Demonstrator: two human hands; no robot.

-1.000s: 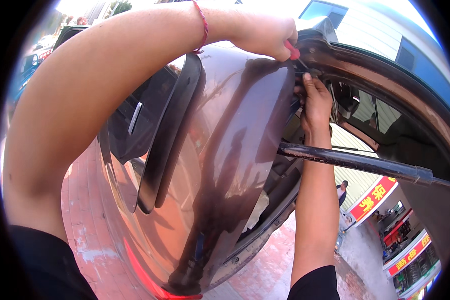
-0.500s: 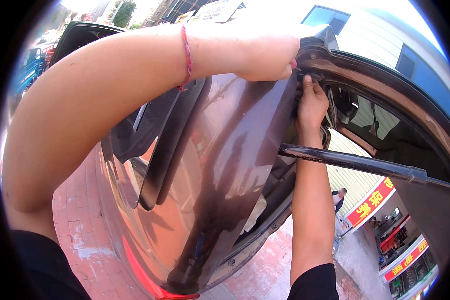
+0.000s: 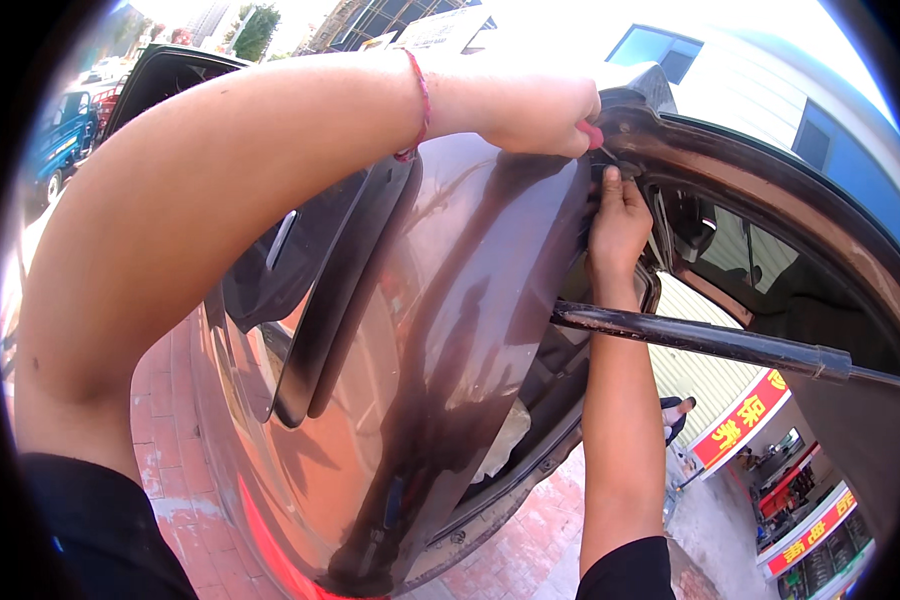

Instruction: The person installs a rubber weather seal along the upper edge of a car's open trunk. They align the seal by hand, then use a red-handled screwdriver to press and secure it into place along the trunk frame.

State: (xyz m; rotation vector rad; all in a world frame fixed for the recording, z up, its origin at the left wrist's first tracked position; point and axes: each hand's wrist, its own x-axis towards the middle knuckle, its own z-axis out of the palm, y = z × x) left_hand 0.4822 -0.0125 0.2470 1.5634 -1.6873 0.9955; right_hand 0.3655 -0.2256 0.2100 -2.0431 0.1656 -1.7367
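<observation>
My left hand (image 3: 545, 115) reaches over the top of a glossy brown vehicle panel (image 3: 450, 330). It is closed round the pink-red handle of a screwdriver (image 3: 590, 134), whose thin shaft points down to the right. Just below its tip, my right hand (image 3: 622, 225) is raised at the panel's inner edge. The right thumb points up and its fingers are curled in beside a small dark fitting (image 3: 628, 172); what they grip is hidden. Above both hands curves the opening's brown frame (image 3: 730, 150).
A black gas strut (image 3: 710, 340) crosses my right forearm's level and runs to the right. A red tail light (image 3: 270, 560) sits low on the panel. Beyond are red brick paving (image 3: 175, 440), a blue truck (image 3: 65, 135), a person (image 3: 676, 415) and a shopfront with red banners (image 3: 740, 420).
My left hand has shifted slightly right, and more of the screwdriver's handle and shaft shows. My right hand sits a little lower. The view has moved slightly.
</observation>
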